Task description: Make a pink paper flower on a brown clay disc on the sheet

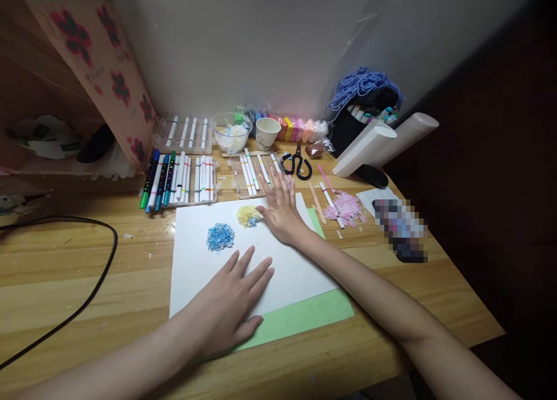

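Observation:
My left hand (235, 290) lies on the white paper (195, 272) with its fingers spread, its thumb near the green sheet (313, 316) underneath. Toward the paper's right side my right hand (281, 211) is open, fingers stretched out to the top edge. Its thumb reaches a yellow tuft of fine shreds (246, 213), which has a small blue patch at its lower right. A larger blue tuft of shreds (220, 236) sits left of the yellow one, beyond my left fingertips. Neither hand holds anything.
Marker pens (180, 177) lie in plastic cases behind the paper. Black-handled scissors (298, 162), a paper cup (267, 132) and a clear bowl (230, 134) stand further back. Pink shreds (346, 208), a wooden stick (317, 203) and white bottles (365, 151) are at right. A black cable (104, 281) curves at left.

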A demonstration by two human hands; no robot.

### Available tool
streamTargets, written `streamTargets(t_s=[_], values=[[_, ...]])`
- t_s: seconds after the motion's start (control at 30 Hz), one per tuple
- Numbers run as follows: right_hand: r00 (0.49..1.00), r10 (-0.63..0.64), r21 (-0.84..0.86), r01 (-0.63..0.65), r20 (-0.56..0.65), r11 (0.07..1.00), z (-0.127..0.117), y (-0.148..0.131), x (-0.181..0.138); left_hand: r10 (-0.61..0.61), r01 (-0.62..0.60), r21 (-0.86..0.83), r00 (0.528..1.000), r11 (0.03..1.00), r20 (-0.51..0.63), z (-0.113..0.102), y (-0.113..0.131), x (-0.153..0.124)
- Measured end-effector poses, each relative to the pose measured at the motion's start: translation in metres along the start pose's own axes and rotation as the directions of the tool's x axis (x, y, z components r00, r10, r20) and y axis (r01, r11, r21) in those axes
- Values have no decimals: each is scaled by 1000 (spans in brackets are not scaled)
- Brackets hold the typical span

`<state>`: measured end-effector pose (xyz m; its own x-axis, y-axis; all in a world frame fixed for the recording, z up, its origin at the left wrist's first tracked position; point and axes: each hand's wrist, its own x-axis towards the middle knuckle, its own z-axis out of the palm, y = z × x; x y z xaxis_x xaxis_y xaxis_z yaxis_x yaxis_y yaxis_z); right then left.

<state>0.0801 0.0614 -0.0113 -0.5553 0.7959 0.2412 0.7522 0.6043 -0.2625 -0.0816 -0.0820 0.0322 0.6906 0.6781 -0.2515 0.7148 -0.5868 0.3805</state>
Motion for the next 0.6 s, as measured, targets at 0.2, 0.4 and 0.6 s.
streamTargets(t_s=[0.2, 0.4, 0.6], values=[[999, 12, 31, -13, 48, 999, 6, 0, -2, 2, -2, -25, 1000, 1000, 14, -4, 1, 1], [990, 136, 234, -123, -39, 964, -2, 6, 1, 6, -6, -4, 1000, 1000, 26, -4, 0, 1], [987, 115, 35, -112, -114, 993, -4, 15, -5, 24, -23, 36, 1000, 999, -16, 0, -1, 0]])
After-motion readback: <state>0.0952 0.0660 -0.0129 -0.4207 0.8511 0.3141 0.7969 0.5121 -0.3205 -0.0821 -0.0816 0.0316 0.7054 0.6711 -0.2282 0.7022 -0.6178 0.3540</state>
